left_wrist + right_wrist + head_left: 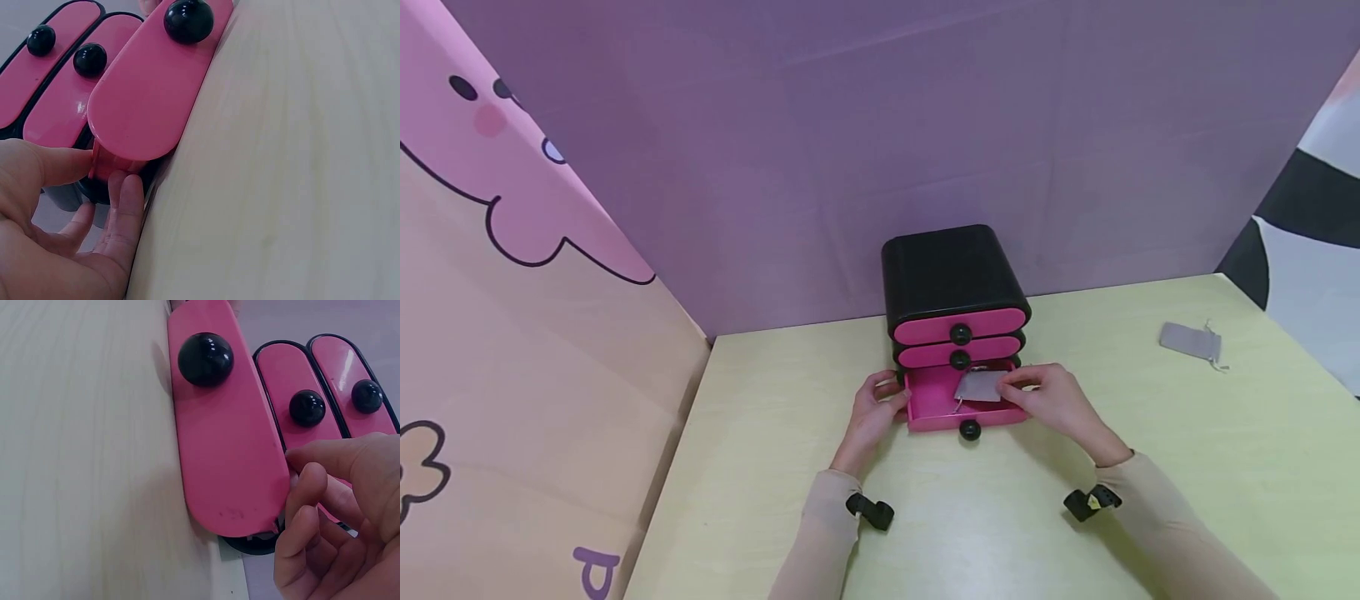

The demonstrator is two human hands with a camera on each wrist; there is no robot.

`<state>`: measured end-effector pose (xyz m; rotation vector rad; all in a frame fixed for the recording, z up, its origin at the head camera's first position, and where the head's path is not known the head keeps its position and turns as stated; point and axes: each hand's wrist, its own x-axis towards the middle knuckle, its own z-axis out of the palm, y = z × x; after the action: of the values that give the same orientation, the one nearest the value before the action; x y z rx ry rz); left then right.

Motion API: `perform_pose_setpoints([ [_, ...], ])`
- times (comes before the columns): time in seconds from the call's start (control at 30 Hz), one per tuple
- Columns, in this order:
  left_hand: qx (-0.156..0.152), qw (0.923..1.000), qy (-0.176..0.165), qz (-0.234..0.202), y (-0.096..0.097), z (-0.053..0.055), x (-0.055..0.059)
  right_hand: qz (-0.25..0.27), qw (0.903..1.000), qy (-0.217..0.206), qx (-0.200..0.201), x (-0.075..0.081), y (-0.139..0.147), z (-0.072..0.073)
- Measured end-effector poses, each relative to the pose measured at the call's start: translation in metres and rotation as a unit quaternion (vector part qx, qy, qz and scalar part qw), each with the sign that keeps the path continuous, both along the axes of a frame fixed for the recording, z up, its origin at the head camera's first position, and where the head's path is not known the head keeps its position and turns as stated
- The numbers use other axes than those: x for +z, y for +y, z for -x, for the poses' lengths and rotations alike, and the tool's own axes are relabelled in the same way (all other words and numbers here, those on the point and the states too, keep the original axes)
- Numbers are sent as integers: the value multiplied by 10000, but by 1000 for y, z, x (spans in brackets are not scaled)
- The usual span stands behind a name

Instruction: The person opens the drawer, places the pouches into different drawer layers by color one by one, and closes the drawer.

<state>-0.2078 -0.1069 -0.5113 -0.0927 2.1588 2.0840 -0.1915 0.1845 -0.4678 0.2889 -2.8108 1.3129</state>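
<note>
A small mini chest with a black body (951, 271) and pink drawers stands at the back of the table. Its bottom drawer (928, 417) is pulled out. My left hand (871, 421) holds that drawer's left side, thumb at the upper edge and fingers lower down, as the left wrist view shows. Over the right part of the drawer, my right hand (1054, 404) pinches a grey drawstring pouch (979, 386) by its right end; the pouch's cord hangs at its left. In the right wrist view the drawer front (228, 444) hides most of the pouch.
A second grey drawstring pouch (1189, 340) lies on the table at the right. The upper two drawers, with black round knobs (960, 334), are closed. A purple cloth wall (850, 167) rises behind the chest, and printed panels flank the table.
</note>
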Motion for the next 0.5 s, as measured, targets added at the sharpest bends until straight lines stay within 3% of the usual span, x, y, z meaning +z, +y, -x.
perform_pose_setpoints([
  [0.5,30,10000,-49,-48,0,0,1,74,9996,-273,-37,-3,-7,1],
])
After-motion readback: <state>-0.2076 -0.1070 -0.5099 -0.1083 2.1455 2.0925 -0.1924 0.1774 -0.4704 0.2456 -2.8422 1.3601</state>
